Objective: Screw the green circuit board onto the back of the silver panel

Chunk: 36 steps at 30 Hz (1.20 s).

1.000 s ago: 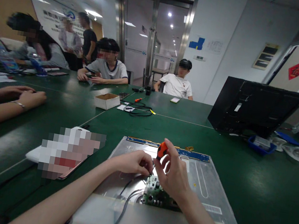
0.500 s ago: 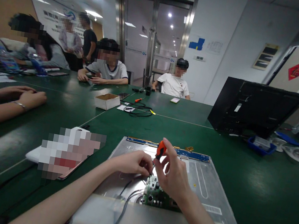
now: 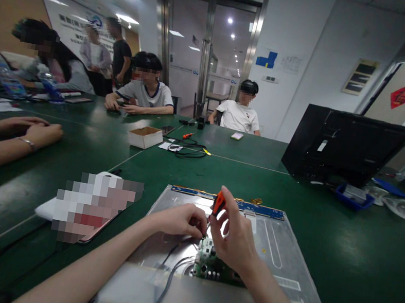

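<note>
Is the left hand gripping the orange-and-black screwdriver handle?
No, the right hand grips the orange-and-black screwdriver handle.

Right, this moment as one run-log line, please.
right hand: holds screwdriver | left hand: near circuit board | circuit board: on metal panel

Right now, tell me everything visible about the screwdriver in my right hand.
The screwdriver has an orange and black, plastic-looking handle and a slim shaft, mostly hidden. It is nearly upright, handle up, leaning slightly, held by the right hand. It points down beside the left hand; its tip is indistinct.
</note>
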### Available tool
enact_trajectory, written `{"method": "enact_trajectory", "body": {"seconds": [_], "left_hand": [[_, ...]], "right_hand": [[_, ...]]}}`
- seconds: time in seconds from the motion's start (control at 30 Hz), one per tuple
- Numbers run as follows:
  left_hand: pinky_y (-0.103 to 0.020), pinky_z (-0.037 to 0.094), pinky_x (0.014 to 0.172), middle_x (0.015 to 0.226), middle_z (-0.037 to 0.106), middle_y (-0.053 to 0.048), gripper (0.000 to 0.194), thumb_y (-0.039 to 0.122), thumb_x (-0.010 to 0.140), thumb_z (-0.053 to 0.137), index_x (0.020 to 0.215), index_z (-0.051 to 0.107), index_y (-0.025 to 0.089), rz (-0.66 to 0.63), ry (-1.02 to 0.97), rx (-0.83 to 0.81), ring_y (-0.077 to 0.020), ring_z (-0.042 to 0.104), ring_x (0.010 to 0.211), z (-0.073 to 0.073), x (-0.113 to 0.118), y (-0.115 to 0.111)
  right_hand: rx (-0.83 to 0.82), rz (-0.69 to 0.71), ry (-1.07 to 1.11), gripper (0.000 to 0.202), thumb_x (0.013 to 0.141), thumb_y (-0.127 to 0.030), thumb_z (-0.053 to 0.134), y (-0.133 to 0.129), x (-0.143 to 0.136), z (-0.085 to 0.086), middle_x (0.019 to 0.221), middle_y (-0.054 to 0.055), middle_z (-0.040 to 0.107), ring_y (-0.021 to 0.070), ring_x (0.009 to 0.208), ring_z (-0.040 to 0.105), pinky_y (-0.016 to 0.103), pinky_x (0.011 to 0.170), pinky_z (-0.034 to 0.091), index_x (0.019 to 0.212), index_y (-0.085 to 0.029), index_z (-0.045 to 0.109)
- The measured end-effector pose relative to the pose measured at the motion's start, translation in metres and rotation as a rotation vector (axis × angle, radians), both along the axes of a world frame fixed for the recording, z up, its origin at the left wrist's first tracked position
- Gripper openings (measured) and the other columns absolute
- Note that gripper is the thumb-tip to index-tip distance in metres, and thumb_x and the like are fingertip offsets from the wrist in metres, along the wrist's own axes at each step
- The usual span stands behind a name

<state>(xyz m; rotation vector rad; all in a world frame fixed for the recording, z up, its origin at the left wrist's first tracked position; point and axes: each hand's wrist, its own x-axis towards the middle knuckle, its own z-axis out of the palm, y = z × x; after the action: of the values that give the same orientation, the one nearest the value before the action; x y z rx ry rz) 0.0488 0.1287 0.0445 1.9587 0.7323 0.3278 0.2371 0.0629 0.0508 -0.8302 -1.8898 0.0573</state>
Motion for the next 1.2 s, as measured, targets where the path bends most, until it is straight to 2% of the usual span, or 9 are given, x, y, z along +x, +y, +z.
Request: {"method": "enact_trajectory", "body": {"seconds": [0.27,0.43,0.6,0.8,1.07,1.2], "left_hand": [[-0.024,0.043,0.064,0.067,0.061,0.003,0.008,0.021,0.07,0.074,0.074,0.069,0.017,0.034,0.005,-0.01,-0.0136,0.053,0.064,0.0014,0.0,-0.0007],[-0.022,0.042,0.061,0.066,0.061,0.003,0.007,0.02,0.069,0.073,0.074,0.069,0.017,0.035,0.005,-0.026,-0.0129,0.053,0.063,0.0029,0.0005,-0.0014],[-0.022,0.042,0.06,0.068,0.061,0.003,0.009,0.021,0.069,0.075,0.075,0.069,0.017,0.028,-0.004,-0.023,-0.013,0.052,0.064,0.002,0.0005,-0.0009],[-0.023,0.042,0.061,0.068,0.06,0.003,0.011,0.024,0.071,0.075,0.077,0.069,0.017,0.026,0.003,-0.017,-0.0136,0.052,0.065,0.0025,-0.0002,-0.0013],[-0.025,0.043,0.066,0.067,0.06,0.003,0.008,0.019,0.071,0.074,0.075,0.068,0.016,0.033,0.011,-0.024,-0.0137,0.053,0.064,0.0016,0.0001,-0.001],[-0.025,0.043,0.064,0.067,0.06,0.003,0.008,0.019,0.071,0.074,0.076,0.068,0.016,0.025,0.018,-0.008,-0.0134,0.052,0.063,0.0019,-0.0001,-0.0007]], "right_hand": [[0.066,-0.048,0.007,0.067,0.093,-0.019,0.052,0.003,0.0,-0.0016,0.067,-0.005,0.057,0.0106,0.043,0.048,0.021,0.041,0.036,0.154,-0.025,0.023],[0.054,-0.051,-0.004,0.066,0.092,-0.019,0.054,0.0031,0.0003,-0.0014,0.069,-0.005,0.058,0.01,0.044,0.048,0.022,0.043,0.038,0.152,-0.025,0.026],[0.017,-0.031,-0.011,0.07,0.091,-0.018,0.051,-0.0002,0.0004,0.0014,0.069,-0.003,0.061,0.0112,0.044,0.05,0.023,0.042,0.039,0.154,-0.021,0.022],[0.021,-0.039,-0.001,0.067,0.092,-0.018,0.047,-0.0006,-0.0006,0.002,0.068,-0.003,0.061,0.0112,0.043,0.049,0.023,0.041,0.035,0.154,-0.022,0.021],[0.031,-0.074,0.004,0.062,0.091,-0.018,0.054,0.0024,-0.0003,-0.0013,0.067,-0.004,0.059,0.0125,0.044,0.053,0.023,0.043,0.037,0.148,-0.023,0.029],[0.018,-0.079,0.003,0.064,0.091,-0.019,0.053,0.0021,-0.0007,-0.0007,0.067,-0.004,0.06,0.0122,0.044,0.053,0.023,0.043,0.038,0.15,-0.023,0.028]]}}
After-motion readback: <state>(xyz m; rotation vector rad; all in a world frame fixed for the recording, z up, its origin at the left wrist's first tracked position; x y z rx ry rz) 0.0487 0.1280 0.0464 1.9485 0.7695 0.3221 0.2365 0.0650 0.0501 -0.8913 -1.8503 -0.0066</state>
